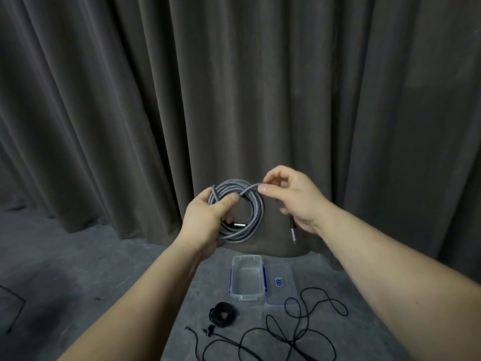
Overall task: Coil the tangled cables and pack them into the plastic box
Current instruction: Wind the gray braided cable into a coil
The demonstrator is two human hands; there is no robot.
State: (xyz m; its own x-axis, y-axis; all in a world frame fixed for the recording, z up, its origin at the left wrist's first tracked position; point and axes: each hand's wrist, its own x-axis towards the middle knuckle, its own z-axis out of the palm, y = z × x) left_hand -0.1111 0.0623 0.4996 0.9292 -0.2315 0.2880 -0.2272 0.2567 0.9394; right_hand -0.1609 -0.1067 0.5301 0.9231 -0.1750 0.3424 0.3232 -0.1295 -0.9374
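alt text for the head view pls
Two bare hands hold up a grey braided cable coil: left hand grips it, right hand pinches the loose strand. Below sit an open clear plastic box, its lid, and black cables.

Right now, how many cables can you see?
3, maybe more: a grey cable coiled in both hands, a small black coil on the floor, and a loose black cable beside it, possibly several tangled.
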